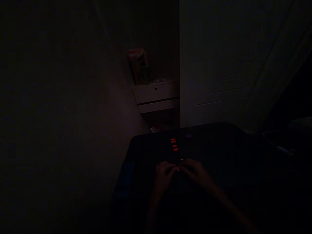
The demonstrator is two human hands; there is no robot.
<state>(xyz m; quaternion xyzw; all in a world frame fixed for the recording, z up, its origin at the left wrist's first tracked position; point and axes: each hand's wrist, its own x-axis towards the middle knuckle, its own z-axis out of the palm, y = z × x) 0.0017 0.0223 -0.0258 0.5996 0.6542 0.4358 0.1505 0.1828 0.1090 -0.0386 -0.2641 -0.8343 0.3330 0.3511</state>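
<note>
Small piece: bright orange-red (178,168), glowing against the dark; it sits between the two hands, low over the surface (151,152), its exact form too dim and covered to tell.
Left hand: the left hand (163,174) has its grip closed, fingertips pinched at the small piece from the left side.
Right hand: the right hand (195,170) meets it from the other side, its grip also closed on the small piece.
Loose piece: another orange-red bit (181,159) shows just beyond the right fingers, partly hidden.
Row of pieces: four short, bar-like red pieces (174,146) lie one beyond another, farther up the surface, the far two nearer each other.
Purple item: a dim, small purple item (188,136) rests near the far edge, right of the row.
Cable: a pale cable (282,149) lies well to the right.
Background: a drawer unit (157,94) stands past the surface, with a red-and-white-topped package (138,66) upright on it.
</note>
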